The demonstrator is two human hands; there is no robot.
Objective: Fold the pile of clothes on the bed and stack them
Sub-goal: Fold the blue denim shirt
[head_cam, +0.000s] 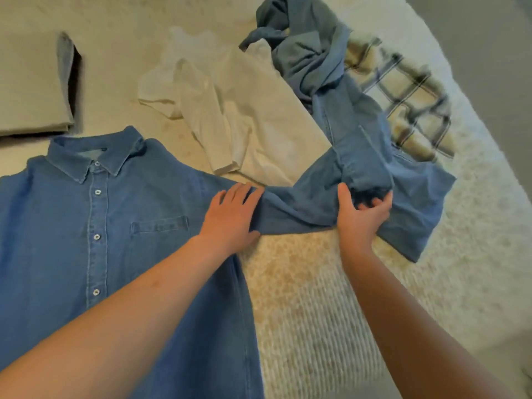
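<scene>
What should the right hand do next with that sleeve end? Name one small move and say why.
Probably pull the sleeve out straight. The denim shirt lies flat, the left hand presses its shoulder, but the right hand grips a bunched cuff tangled with another denim garment.

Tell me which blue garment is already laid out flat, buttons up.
The blue denim button-up shirt at the near left, collar away from you. The other blue garments sit crumpled in the far pile.

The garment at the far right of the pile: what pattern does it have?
The plaid garment is cream with dark checked lines, seen in the head view.
</scene>
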